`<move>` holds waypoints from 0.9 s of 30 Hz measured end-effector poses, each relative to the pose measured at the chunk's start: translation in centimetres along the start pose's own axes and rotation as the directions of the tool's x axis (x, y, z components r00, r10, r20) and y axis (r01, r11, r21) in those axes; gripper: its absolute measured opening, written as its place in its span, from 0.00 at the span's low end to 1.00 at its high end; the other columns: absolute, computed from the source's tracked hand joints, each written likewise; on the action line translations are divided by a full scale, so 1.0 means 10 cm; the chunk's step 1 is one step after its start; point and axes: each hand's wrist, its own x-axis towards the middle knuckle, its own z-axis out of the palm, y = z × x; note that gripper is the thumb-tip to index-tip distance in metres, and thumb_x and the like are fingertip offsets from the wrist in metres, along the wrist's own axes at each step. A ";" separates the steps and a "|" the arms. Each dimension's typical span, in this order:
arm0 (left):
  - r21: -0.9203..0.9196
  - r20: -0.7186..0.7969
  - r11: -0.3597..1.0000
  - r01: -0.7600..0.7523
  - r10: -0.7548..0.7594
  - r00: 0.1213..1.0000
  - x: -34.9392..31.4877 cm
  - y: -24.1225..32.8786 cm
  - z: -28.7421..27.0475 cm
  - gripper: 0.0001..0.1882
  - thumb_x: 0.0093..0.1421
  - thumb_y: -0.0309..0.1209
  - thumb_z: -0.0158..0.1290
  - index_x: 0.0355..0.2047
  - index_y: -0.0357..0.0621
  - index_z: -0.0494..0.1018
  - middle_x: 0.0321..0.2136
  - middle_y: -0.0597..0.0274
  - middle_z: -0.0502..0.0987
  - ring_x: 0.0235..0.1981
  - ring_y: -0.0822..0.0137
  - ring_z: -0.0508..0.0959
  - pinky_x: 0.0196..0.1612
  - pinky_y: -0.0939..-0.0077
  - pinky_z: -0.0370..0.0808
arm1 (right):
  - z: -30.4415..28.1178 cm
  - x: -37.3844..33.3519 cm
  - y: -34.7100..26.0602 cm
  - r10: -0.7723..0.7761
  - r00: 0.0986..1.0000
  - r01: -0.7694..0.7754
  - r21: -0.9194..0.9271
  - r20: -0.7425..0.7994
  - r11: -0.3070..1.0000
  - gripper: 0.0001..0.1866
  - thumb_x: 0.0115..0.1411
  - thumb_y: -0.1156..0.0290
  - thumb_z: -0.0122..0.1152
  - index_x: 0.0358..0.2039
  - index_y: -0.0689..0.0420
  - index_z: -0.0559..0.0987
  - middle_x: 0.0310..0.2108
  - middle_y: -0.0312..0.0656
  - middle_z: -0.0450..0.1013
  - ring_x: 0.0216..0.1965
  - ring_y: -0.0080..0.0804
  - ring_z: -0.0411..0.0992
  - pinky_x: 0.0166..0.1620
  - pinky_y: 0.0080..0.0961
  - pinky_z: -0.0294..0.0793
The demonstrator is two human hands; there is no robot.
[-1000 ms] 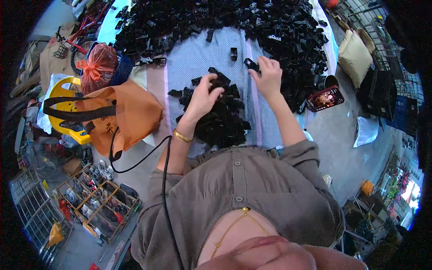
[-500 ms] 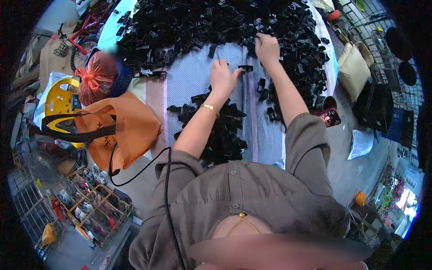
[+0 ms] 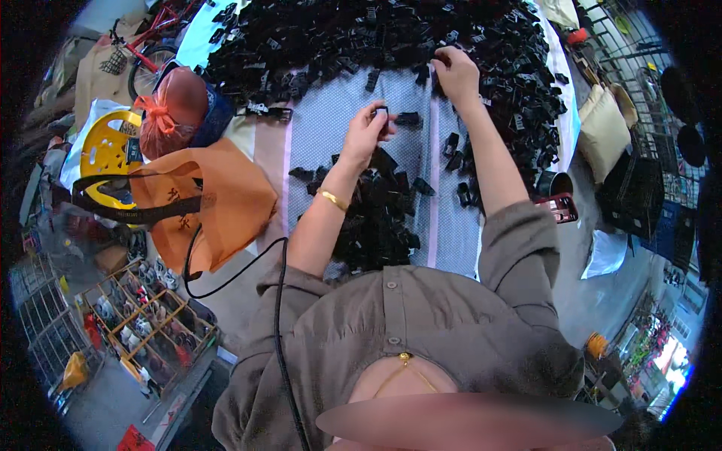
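Note:
A large heap of small black plastic pieces covers the far part of a pale dotted cloth. My left hand is raised over the cloth, thumb and fingers closed on one small black plastic piece. Just right of its fingertips lies a single loose piece. My right hand is at the near edge of the heap, thumb and forefinger curled together; what is between them is too small to make out. Below my left hand is a smaller pile of black pieces, partly hidden by my forearm.
An orange bag stands at the left, near a yellow plastic stool and a red plastic bag. A phone and a dark round container are at the right edge. A black cable hangs down my front.
My left hand has turned and its fingers have closed on a black piece. My right hand stays at the heap's edge with its fingers drawn together. The view has shifted slightly.

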 end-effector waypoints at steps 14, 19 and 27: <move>-0.379 0.194 0.900 0.214 -0.149 0.970 -0.90 0.04 0.08 0.11 0.61 0.28 0.41 0.43 0.38 0.65 0.35 0.61 0.73 0.34 0.69 0.74 0.39 0.76 0.73 | -0.73 -1.43 -1.33 -0.142 0.990 0.138 0.305 -0.011 0.942 0.12 0.47 0.83 0.58 0.35 0.61 0.76 0.35 0.46 0.74 0.37 0.37 0.73 0.40 0.25 0.71; -0.316 0.208 0.937 0.151 -0.087 0.974 -1.02 -0.02 0.12 0.12 0.60 0.27 0.42 0.45 0.40 0.64 0.36 0.65 0.71 0.36 0.73 0.73 0.38 0.82 0.73 | -0.77 -1.66 -1.54 -0.018 1.000 0.011 0.406 0.013 0.914 0.13 0.49 0.82 0.58 0.37 0.62 0.75 0.34 0.45 0.74 0.36 0.35 0.73 0.41 0.24 0.71; -0.047 0.158 0.997 -0.065 0.072 0.985 -1.22 0.04 0.14 0.19 0.58 0.22 0.43 0.52 0.40 0.62 0.37 0.67 0.71 0.38 0.77 0.70 0.42 0.84 0.69 | -0.80 -1.79 -1.51 0.408 0.829 -0.557 0.618 0.382 0.554 0.15 0.49 0.77 0.60 0.39 0.64 0.74 0.35 0.41 0.74 0.36 0.25 0.72 0.41 0.21 0.70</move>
